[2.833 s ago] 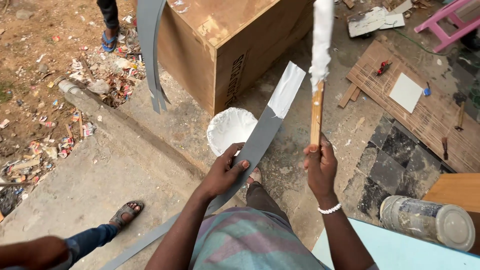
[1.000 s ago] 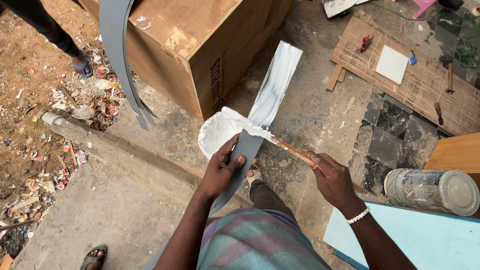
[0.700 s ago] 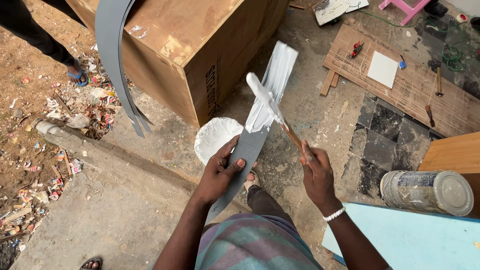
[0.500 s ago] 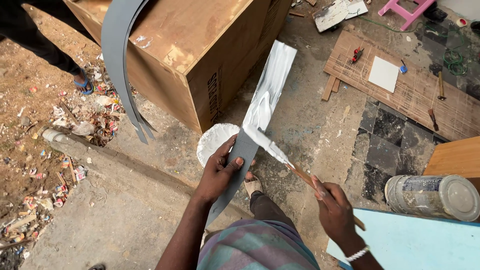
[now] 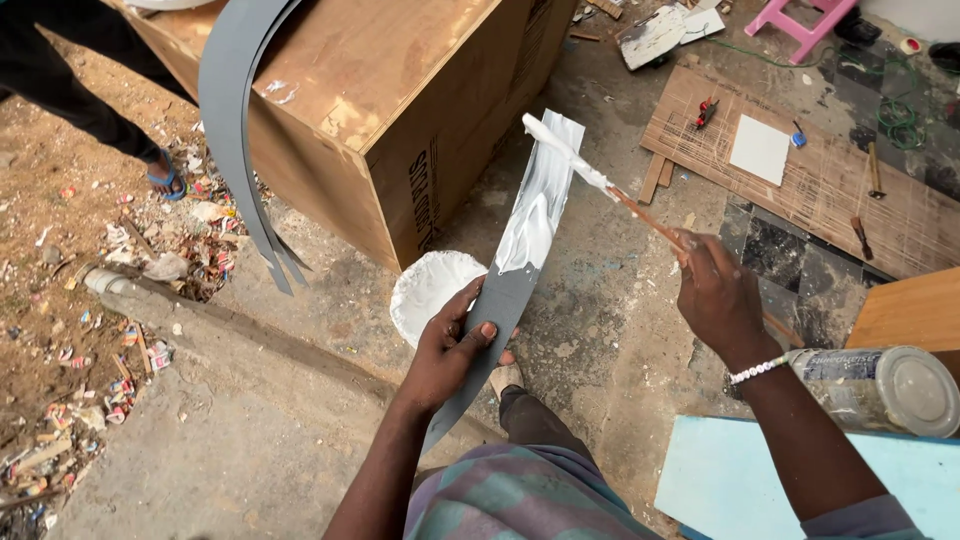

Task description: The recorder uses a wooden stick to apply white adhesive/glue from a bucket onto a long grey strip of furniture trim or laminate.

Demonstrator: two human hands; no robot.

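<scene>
A strip (image 5: pixel 520 270) leaned against a crate (image 5: pixel 390 110), with a bowl (image 5: pixel 430 290) left of it and a jar (image 5: pixel 890 390) far right.

A large brown cardboard box (image 5: pixel 400 110) stands on the concrete ground at the upper left of the view, rectangular, with dark print on its side face and pale scuffs on its top. A clear plastic jar (image 5: pixel 885 390) with a grey-white lid lies on its side at the right edge, resting against the far edge of a light blue board (image 5: pixel 760 480). No screens or signs are visible.
</scene>
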